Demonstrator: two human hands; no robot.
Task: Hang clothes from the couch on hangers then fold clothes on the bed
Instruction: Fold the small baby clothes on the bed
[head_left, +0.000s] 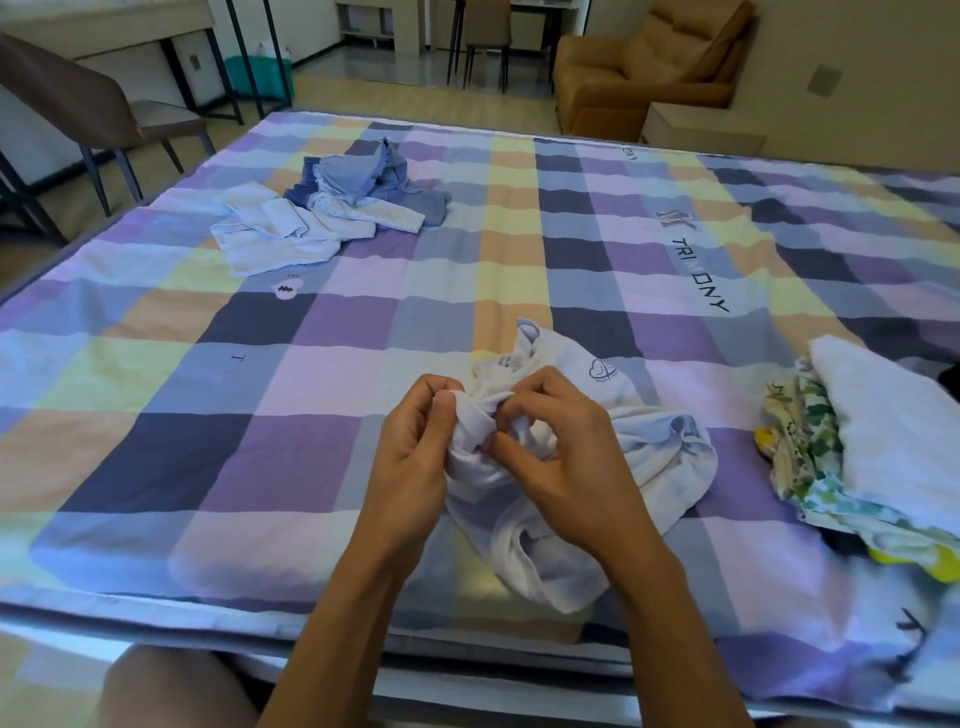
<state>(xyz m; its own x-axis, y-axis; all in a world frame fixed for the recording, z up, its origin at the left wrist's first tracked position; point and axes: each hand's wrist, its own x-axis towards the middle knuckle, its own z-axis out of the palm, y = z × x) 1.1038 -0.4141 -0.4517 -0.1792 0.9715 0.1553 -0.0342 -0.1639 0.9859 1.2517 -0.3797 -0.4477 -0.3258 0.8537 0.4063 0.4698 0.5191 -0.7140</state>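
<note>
A crumpled white garment (639, 467) with a small heart logo lies near the front edge of the bed (260, 395), which has a checked cover. My left hand (415, 457) pinches a bunch of its fabric between thumb and fingers. My right hand (561, 457) grips the same bunch from the other side, fingers curled into the cloth. A loose heap of blue and white clothes (332, 208) sits at the bed's far left. A pile with a white piece on top of green-patterned ones (852, 452) rests at the right edge.
A tan armchair (649, 67) stands beyond the bed at the back right, beside a low beige stool (701, 130). A dark chair (93, 114) and a desk stand at the left. My knee (166, 686) shows below the bed's front edge.
</note>
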